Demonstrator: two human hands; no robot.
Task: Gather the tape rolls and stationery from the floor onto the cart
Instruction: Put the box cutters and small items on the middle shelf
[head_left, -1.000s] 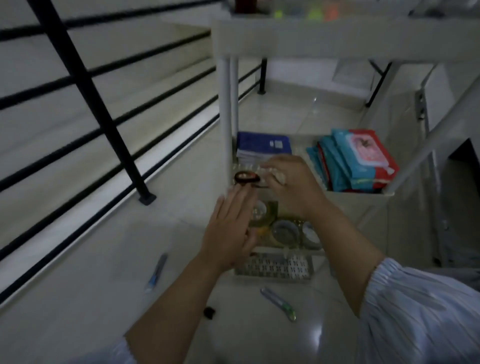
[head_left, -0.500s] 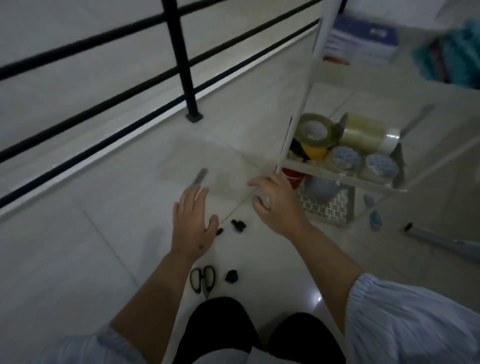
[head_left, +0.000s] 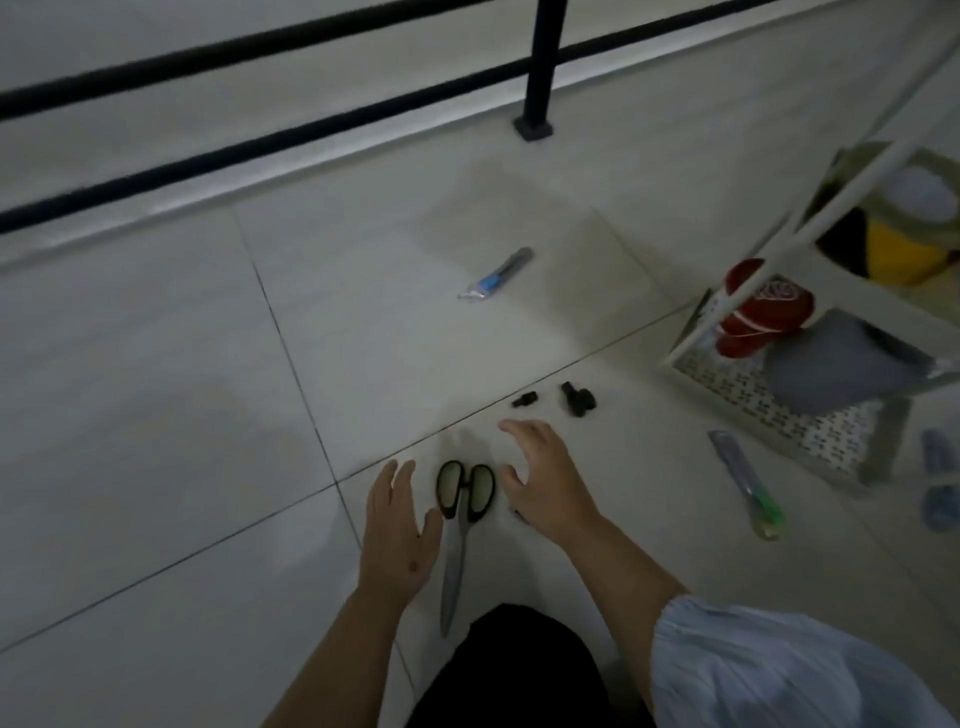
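Note:
Black-handled scissors (head_left: 457, 525) lie on the pale floor tiles, blades pointing toward me. My left hand (head_left: 397, 535) hovers just left of the handles, fingers apart and empty. My right hand (head_left: 545, 483) hovers just right of them, fingers spread, holding nothing. A blue utility knife (head_left: 496, 274) lies farther out on the floor. A green-tipped utility knife (head_left: 748, 483) lies near the white cart (head_left: 753, 280) at the right. Two small black clips (head_left: 576, 399) rest beyond my right hand.
A black railing (head_left: 537, 62) runs across the far side, its post base on the floor. The cart's shelves hold tape rolls (head_left: 898, 208) and a red roll (head_left: 763, 312). Blue items (head_left: 940, 483) lie at the far right. My dark-clothed knees are at the bottom.
My view dropped from the cart's shelves down to the floor. Both hands came away from the cart and moved down to either side of the scissors.

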